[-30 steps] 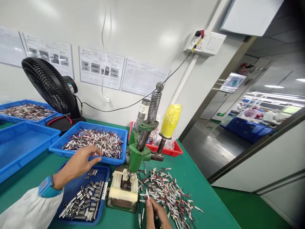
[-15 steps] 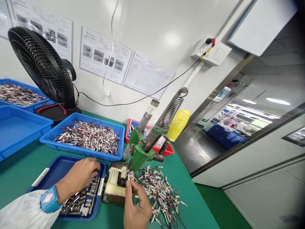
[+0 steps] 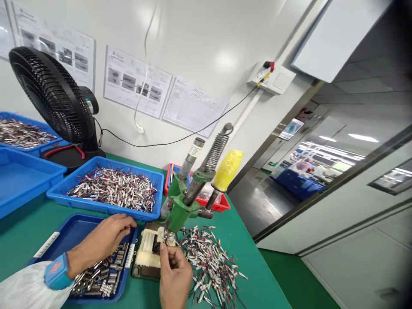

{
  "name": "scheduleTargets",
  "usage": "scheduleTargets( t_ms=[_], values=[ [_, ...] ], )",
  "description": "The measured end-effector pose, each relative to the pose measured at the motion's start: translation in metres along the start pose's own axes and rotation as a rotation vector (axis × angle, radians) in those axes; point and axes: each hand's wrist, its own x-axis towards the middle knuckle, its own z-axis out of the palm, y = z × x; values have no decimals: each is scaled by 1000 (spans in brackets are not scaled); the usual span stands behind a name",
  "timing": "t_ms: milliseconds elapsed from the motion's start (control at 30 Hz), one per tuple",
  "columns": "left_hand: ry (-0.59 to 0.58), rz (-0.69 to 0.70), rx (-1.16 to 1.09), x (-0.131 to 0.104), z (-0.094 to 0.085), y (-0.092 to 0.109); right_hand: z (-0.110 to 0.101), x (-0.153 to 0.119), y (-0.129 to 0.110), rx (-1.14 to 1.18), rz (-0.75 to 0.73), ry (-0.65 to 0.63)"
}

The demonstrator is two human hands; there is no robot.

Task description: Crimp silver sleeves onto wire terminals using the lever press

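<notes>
My right hand (image 3: 175,272) pinches a small silvery piece between thumb and index finger, right under the ram of a green hand press (image 3: 180,210). Its fingertips hide most of the piece. The press has a cream-coloured base (image 3: 146,253), a coil spring and a lever grip (image 3: 229,170) wrapped in yellow. Over a dark blue tray (image 3: 72,223) hovers my left hand (image 3: 111,236), wearing a blue wristwatch (image 3: 58,272). Its fingers are loosely bent with the thumb apart, and nothing shows in them. Short metal tubes (image 3: 106,279) lie in the tray beneath it.
Right of the press is a loose pile of wired parts (image 3: 210,262). Behind the tray stands a blue bin (image 3: 54,195) of similar parts. A red bin (image 3: 222,206) sits behind the press. At the left are a black fan (image 3: 53,94) and more blue bins (image 3: 25,180).
The view has shifted slightly, moving the scene left and down. My left hand's fingers look a little more extended. My right hand stays pinched at the press.
</notes>
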Motion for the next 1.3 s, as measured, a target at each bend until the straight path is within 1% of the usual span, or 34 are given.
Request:
scheduleTargets(
  t_ms=[100,167,267,333,433,500,600,667,733,800,867,967,1033,1067,1100,1133,1167,1200,1233,1300],
  values=[
    [123,57,-261,3,-4,12,4,-2,2,7,2,7],
    [173,33,-416,6,-4,27,4,-3,1,3,1,13],
    [195,-26,-608,9,1,53,3,-4,-3,-5,-10,2],
    [209,-54,-660,13,7,67,2,-4,-6,-13,-13,-16],
    [219,-73,-675,20,15,79,1,-3,-10,-24,-15,-23],
    [183,-65,-706,24,20,82,1,-3,-11,-26,-24,-27],
    [89,-36,-751,30,23,85,1,-3,-11,-30,-35,-30],
    [54,-5,-724,32,24,86,1,-4,-11,-30,-38,-27],
    [78,29,-607,31,24,86,1,-4,-12,-24,-40,-20],
    [131,64,-443,29,24,85,2,-3,-14,-16,-36,-17],
    [169,93,-340,26,24,84,2,-2,-16,-11,-28,-21],
    [179,112,-356,21,27,79,-3,-2,-16,0,-28,-78],
    [204,114,-382,17,29,75,-15,-3,-16,11,-47,-115],
    [218,115,-390,16,30,73,-25,-2,-18,10,-63,-99],
    [228,120,-397,15,30,72,-36,2,-24,2,-86,-46],
    [231,130,-408,14,30,70,-48,10,-34,-11,-112,35],
    [223,144,-423,14,29,68,-60,22,-50,-26,-143,124],
    [211,158,-441,14,28,67,-69,38,-71,-39,-178,217],
    [199,170,-459,15,27,65,-77,58,-98,-46,-213,257],
    [182,178,-485,15,25,64,-83,104,-159,-28,-317,256]
  ],
)
